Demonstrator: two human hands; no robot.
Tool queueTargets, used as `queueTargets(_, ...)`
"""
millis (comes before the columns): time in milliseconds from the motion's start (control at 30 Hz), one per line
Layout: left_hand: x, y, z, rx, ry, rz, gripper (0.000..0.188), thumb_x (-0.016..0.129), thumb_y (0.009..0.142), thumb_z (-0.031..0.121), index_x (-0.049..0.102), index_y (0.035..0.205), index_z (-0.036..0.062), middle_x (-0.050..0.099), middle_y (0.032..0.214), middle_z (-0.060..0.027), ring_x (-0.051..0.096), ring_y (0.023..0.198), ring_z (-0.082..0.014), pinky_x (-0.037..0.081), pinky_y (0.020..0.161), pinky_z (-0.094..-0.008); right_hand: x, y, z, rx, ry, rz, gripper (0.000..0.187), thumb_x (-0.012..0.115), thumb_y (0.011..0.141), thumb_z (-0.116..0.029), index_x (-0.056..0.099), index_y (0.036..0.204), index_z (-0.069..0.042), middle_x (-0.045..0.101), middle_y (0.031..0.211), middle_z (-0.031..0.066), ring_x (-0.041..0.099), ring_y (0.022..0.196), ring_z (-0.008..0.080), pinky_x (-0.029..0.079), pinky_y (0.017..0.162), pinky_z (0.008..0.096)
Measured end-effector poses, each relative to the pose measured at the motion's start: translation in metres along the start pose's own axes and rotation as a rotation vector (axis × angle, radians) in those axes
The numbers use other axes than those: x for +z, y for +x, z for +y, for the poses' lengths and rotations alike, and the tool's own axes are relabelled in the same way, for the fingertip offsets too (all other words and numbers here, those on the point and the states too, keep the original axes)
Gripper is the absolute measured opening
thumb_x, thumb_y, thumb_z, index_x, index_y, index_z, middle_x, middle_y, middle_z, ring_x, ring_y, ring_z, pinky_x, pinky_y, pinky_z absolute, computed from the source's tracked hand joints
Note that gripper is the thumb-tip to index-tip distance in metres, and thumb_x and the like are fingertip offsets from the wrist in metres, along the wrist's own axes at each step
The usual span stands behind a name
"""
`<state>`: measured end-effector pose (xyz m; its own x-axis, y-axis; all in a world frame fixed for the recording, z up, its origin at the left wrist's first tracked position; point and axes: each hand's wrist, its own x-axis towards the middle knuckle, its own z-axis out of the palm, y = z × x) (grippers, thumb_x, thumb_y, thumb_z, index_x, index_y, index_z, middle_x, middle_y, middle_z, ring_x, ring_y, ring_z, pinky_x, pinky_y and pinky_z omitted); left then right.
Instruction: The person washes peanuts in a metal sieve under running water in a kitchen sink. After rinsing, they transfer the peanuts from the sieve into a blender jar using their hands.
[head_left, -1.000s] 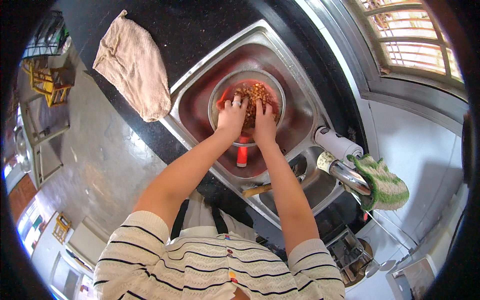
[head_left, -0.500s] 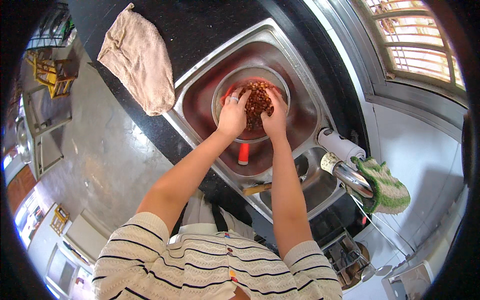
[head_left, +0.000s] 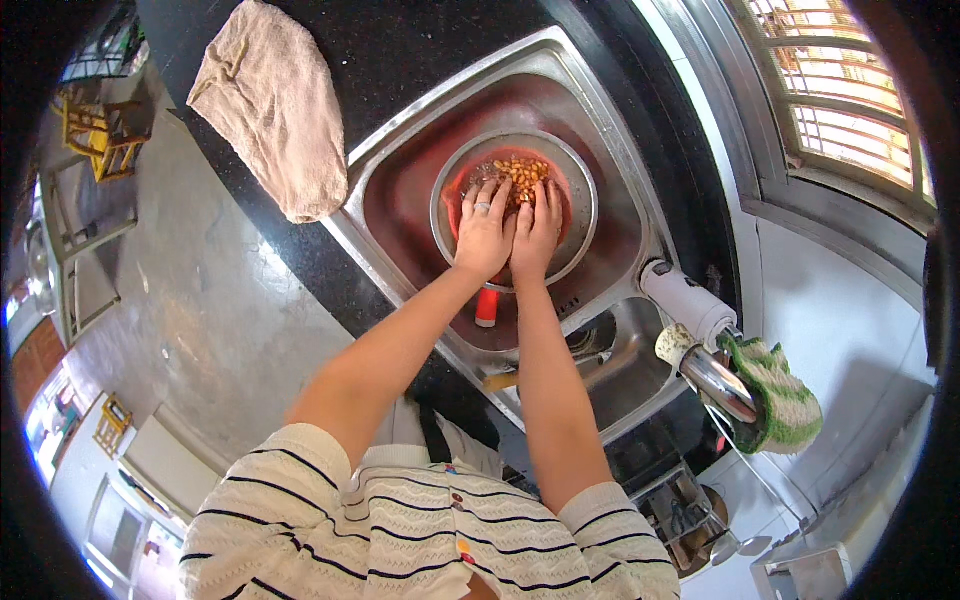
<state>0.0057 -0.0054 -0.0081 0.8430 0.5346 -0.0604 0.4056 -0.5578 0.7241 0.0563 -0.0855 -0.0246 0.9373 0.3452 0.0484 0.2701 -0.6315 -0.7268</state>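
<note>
Brown kernels (head_left: 524, 172) in the metal bowl (head_left: 584, 225), beneath and just beyond left grip (head_left: 484, 234) and right grip (head_left: 535, 234), both with fingers apart; probably light, hard, slippery if wet, best scooped from below

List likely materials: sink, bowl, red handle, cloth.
Sink: probably stainless steel, satin; grey with streaky highlights.
Bowl: likely metal, fairly dull; grey wall, thin brighter rim.
Red handle: probably smooth plastic; even, saturated colour.
Cloth: towelling-like fabric, matte; fuzzy nap, soft creases. Fibre can't be told.
</note>
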Motion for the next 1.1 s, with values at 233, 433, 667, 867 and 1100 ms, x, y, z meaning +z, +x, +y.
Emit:
queueTargets(233, 0.016, 0.01, 0.012, -0.216, -0.534, 0.13, 0.036, 0.056, 0.088, 0.013, 0.053, 0.121, 0.0003, 0.051, 0.124, -0.02, 0.045, 0.118, -0.0333, 0.034, 0.102, -0.0375, 0.008, 0.008, -0.016, 0.564, 0.668, 0.052, 0.036, 0.046, 0.096, -0.026, 0.056, 0.115, 0.004, 0.059, 0.114, 0.0136, 0.056, 0.103, 0.0221, 0.044, 0.089, 0.0321)
queueTargets(433, 0.023, 0.023, 0.012, -0.437, -0.961, 0.041, 0.03, 0.057, 0.091, 0.02, 0.06, 0.115, 0.0021, 0.059, 0.119, -0.0091, 0.052, 0.109, -0.014, 0.041, 0.093, -0.0274, 0.0, 0.007, -0.038, 0.632, 0.901, 0.11, 0.038, 0.052, 0.093, -0.027, 0.057, 0.115, 0.003, 0.061, 0.112, 0.0098, 0.058, 0.098, 0.0181, 0.045, 0.084, 0.0279)
queueTargets(667, 0.011, 0.017, 0.024, -0.434, -1.027, -0.043, 0.031, 0.051, 0.094, 0.021, 0.056, 0.121, 0.0047, 0.057, 0.12, -0.0095, 0.052, 0.11, -0.0164, 0.039, 0.095, -0.0278, -0.001, 0.007, -0.03, 0.658, 1.004, 0.125, 0.036, 0.05, 0.093, -0.022, 0.056, 0.118, 0.004, 0.058, 0.118, 0.012, 0.056, 0.104, 0.0196, 0.044, 0.088, 0.0292)
queueTargets(867, -0.004, 0.015, 0.031, -0.528, -1.137, -0.112, 0.052, 0.041, 0.097, 0.038, 0.043, 0.131, -0.0013, 0.05, 0.129, -0.0116, 0.045, 0.119, -0.0189, 0.033, 0.1, -0.0296, -0.019, 0.011, -0.063, 0.471, 0.851, 0.085, 0.037, 0.045, 0.095, -0.021, 0.053, 0.121, 0.003, 0.053, 0.126, 0.0132, 0.05, 0.115, 0.022, 0.037, 0.098, 0.0308)
queueTargets(1100, -0.018, 0.011, 0.029, -0.672, -1.174, -0.195, 0.048, 0.037, 0.099, 0.032, 0.041, 0.133, -0.0016, 0.046, 0.133, -0.0123, 0.041, 0.124, -0.0208, 0.029, 0.103, -0.0283, -0.023, 0.001, -0.09, 0.534, 0.858, 0.0, 0.042, 0.041, 0.096, -0.025, 0.048, 0.127, 0.001, 0.05, 0.13, 0.0121, 0.048, 0.117, 0.0209, 0.035, 0.099, 0.0313)
